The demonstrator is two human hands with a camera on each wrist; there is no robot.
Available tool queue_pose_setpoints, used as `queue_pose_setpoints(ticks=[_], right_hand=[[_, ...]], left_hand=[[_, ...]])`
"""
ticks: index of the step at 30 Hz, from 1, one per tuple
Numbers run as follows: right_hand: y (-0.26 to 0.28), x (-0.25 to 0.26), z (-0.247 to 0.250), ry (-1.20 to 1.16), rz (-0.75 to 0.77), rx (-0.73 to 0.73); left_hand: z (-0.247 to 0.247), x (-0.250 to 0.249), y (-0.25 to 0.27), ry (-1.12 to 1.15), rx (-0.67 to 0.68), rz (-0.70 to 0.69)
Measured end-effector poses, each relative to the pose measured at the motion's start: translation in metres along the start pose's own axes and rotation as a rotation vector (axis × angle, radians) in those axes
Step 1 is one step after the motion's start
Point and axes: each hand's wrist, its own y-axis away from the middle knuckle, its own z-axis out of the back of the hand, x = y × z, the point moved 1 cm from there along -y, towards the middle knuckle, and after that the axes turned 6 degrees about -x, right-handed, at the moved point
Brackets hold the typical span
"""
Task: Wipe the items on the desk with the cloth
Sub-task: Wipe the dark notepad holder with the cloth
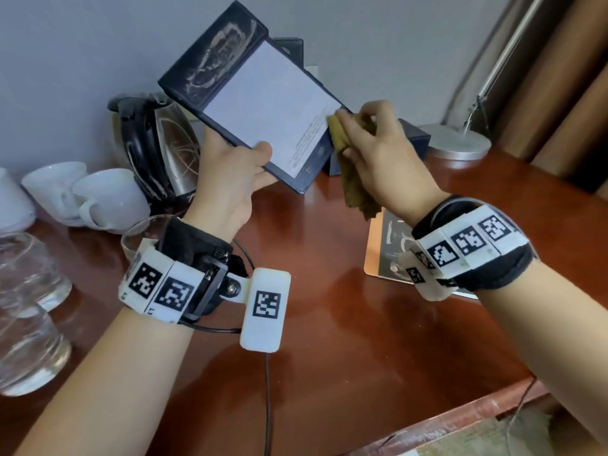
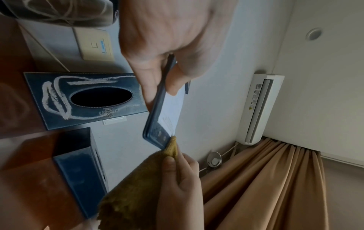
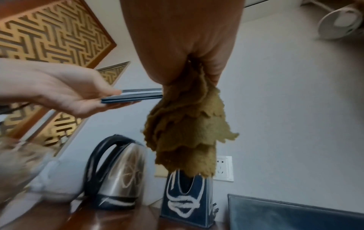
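Note:
My left hand (image 1: 235,166) grips a dark blue folder (image 1: 250,93) by its near edge and holds it open above the desk. A white sheet lies inside it, and its raised flap carries white smears. My right hand (image 1: 378,143) pinches a mustard-yellow cloth (image 1: 353,179) and presses it on the folder's right corner. In the left wrist view the cloth (image 2: 141,186) meets the folder's (image 2: 155,124) end. In the right wrist view the cloth (image 3: 187,132) hangs from my fist beside the folder (image 3: 135,96).
On the reddish wooden desk (image 1: 329,307) stand a steel kettle (image 1: 158,149), white cups (image 1: 98,195), clear glasses (image 1: 26,291), a smeared blue tissue box (image 2: 84,99), a smaller blue box (image 2: 82,177), a lamp base (image 1: 457,143) and a booklet (image 1: 388,251). Curtains hang at the right.

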Motion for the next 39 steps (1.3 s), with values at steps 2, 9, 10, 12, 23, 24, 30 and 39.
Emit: queue_pose_setpoints(ticks=[2, 9, 10, 12, 23, 24, 30, 39], right_hand=[[-0.007, -0.006, 0.006, -0.039, -0.052, -0.073], [-0.004, -0.008, -0.002, -0.154, -0.033, -0.112], [-0.001, -0.004, -0.005, -0.178, -0.011, -0.115], [0.010, 0.007, -0.011, -0.212, 0.077, -0.103], [-0.035, 0.001, 0.004, -0.134, -0.132, -0.253], [-0.032, 0.004, 0.005, -0.109, -0.110, -0.248], [0.024, 0.044, -0.018, -0.111, 0.197, 0.082], [-0.007, 0.034, 0.001, -0.052, 0.128, -0.073]], left_hand=[[-0.001, 0.001, 0.001, 0.009, 0.001, 0.009], [-0.002, 0.001, 0.000, 0.018, -0.019, 0.021], [-0.002, 0.001, 0.000, 0.024, -0.024, 0.018], [-0.001, 0.001, 0.001, 0.049, -0.036, 0.006], [-0.001, -0.004, 0.000, 0.114, -0.033, 0.037], [-0.002, -0.004, 0.000, 0.118, -0.041, 0.035], [0.002, 0.000, -0.002, 0.181, -0.152, 0.035], [0.005, -0.001, -0.006, 0.310, -0.162, 0.104]])
